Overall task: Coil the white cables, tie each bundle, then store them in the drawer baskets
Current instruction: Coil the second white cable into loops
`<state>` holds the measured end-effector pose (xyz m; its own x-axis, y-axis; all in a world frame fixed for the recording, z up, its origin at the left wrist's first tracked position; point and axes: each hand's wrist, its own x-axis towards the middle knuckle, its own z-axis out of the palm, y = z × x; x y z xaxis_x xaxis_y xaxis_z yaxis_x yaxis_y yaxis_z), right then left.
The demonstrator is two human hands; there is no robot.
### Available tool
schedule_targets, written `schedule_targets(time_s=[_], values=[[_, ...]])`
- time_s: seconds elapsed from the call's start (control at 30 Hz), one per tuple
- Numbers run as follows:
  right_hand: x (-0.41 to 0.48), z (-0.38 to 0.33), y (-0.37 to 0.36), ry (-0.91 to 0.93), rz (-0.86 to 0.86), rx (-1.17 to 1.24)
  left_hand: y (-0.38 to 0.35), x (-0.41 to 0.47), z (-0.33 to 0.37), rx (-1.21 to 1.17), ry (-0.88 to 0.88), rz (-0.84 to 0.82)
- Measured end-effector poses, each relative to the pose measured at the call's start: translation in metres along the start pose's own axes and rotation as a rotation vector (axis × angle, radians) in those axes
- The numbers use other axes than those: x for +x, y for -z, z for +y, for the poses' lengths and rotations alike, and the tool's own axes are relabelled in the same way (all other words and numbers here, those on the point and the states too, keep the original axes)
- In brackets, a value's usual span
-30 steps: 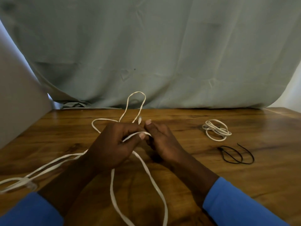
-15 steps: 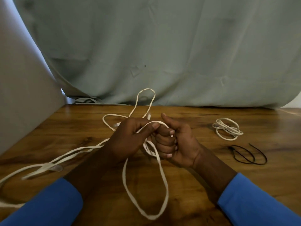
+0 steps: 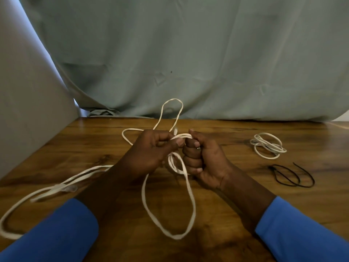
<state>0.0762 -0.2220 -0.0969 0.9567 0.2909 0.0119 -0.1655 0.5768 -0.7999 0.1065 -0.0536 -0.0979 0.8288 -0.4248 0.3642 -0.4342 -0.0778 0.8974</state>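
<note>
1. The white cable (image 3: 189,191) is partly gathered. A few turns sit inside the right hand (image 3: 204,159), which is curled into a fist round them just above the desk (image 3: 245,201).
2. The left hand (image 3: 151,154) meets the right hand on its left side. Its thumb and curled fingers pinch the strand that crosses the top of the fist.
3. From the right hand, 1 long loop drops toward the person and lies on the desk. A narrow loop rises beyond it toward the grey curtain (image 3: 188,53).
4. The uncoiled slack lies left of the right hand. Its long axis runs left and toward the person, passing behind the left forearm. The left hand is the nearer 1, so it is probably the hand to draw the next turn across.
5. Well apart to the right of the right hand lie a coiled bundle (image 3: 270,146) and, nearer the person, a black tie (image 3: 271,167).
6. The turns inside the fist cannot be counted. A blurred clear plug (image 3: 69,189) lies far left of the right hand, and the slack is cut off by the frame edge and a blue sleeve (image 3: 56,233). No drawer baskets are in view.
</note>
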Motion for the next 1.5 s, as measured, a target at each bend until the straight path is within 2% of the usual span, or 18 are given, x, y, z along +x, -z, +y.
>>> schedule_targets(time_s=[0.07,0.2,0.37,0.43,0.53,0.57,0.63,0.73,0.77,0.8,0.83,0.9,0.97,1.0,1.13,1.27,1.43,1.5], values=[[-0.001,-0.003,0.003,-0.002,0.002,0.017,0.005,-0.001,-0.001,-0.011,0.04,-0.047],[0.001,-0.015,0.007,0.051,-0.009,0.128,0.02,0.002,0.003,-0.124,0.115,-0.001],[0.009,-0.03,0.029,0.198,0.07,0.208,0.033,-0.003,0.01,-0.268,0.261,-0.125],[0.01,-0.032,0.034,0.239,0.117,0.241,0.033,-0.004,0.011,-0.069,0.224,-0.063],[0.009,-0.033,0.035,0.299,0.186,0.311,0.022,-0.005,0.013,0.41,0.098,-0.043],[0.01,-0.036,0.037,0.327,0.223,0.337,0.016,-0.006,0.014,0.433,0.083,-0.04],[0.008,-0.046,0.043,0.388,0.298,0.386,0.003,-0.007,0.017,0.182,0.09,0.017],[0.005,-0.057,0.054,0.443,0.394,0.393,-0.005,-0.002,0.026,-0.514,0.213,0.127],[0.005,-0.056,0.056,0.439,0.409,0.386,-0.005,0.002,0.024,-0.664,0.231,0.181],[0.006,-0.054,0.057,0.427,0.413,0.381,-0.006,0.003,0.023,-0.689,0.211,0.239],[0.007,-0.051,0.056,0.405,0.402,0.379,-0.006,0.002,0.019,-0.529,0.116,0.304],[0.009,-0.047,0.052,0.338,0.348,0.364,-0.006,-0.007,0.014,0.19,-0.235,0.477],[0.006,-0.048,0.049,0.262,0.285,0.323,0.001,-0.011,0.01,0.746,-0.521,0.482],[0.005,-0.047,0.047,0.229,0.252,0.297,0.006,-0.011,0.01,0.867,-0.534,0.444],[0.001,-0.04,0.036,0.185,0.177,0.27,0.017,-0.007,0.012,1.015,-0.469,0.223],[0.005,-0.032,0.028,0.304,0.249,0.223,0.0,-0.011,0.017,1.024,-0.509,-0.059],[0.002,-0.03,0.02,0.415,0.295,0.132,-0.019,-0.012,0.02,0.953,-0.611,-0.156],[0.0,-0.024,0.013,0.436,0.287,0.011,-0.025,-0.015,0.02,0.916,-0.642,-0.164]])
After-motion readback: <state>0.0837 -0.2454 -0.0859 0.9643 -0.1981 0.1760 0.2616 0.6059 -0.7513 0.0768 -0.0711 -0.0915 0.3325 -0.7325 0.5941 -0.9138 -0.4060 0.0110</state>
